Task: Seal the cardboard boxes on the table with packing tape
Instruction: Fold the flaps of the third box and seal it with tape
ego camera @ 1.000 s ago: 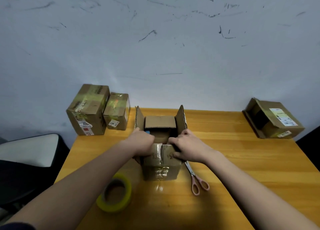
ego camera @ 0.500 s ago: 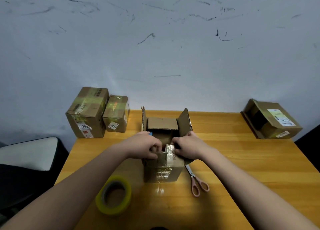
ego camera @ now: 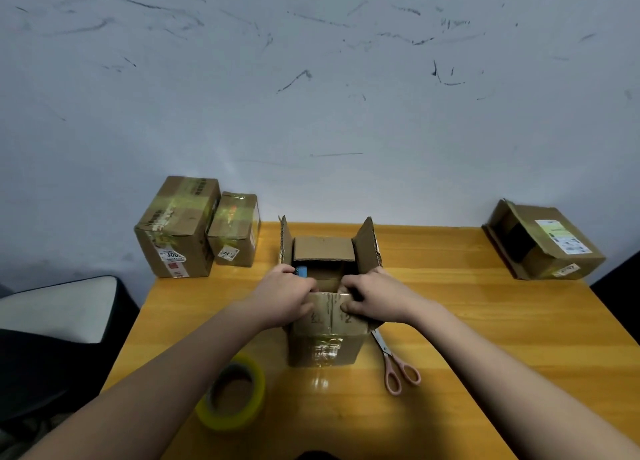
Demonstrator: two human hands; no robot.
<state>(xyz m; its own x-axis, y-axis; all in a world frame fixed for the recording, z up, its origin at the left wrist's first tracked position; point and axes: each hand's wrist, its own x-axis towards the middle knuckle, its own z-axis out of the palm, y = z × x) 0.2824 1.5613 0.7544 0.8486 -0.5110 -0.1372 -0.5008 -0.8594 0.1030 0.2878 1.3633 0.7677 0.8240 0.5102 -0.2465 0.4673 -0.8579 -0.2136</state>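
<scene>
Cardboard box (ego camera: 325,342) mid-desk, near flap gripped by left hand (ego camera: 284,300) and right hand (ego camera: 375,300); tape roll (ego camera: 232,395) and scissors (ego camera: 394,362) flank it near the desk's (ego camera: 485,321) front edge.

- Dim, cool, even light; the scuffed wall (ego camera: 311,113) reads blue-grey.
- A small bright glare spot shines on the table (ego camera: 485,321) just in front of the open box (ego camera: 325,348).
- Soft shadows darken the near tabletop.
- Wide-angle bending shows at the edges; overall slightly soft, corners murky.

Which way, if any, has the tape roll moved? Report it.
No. The tape roll lies as far left of the scissors as before.
</scene>
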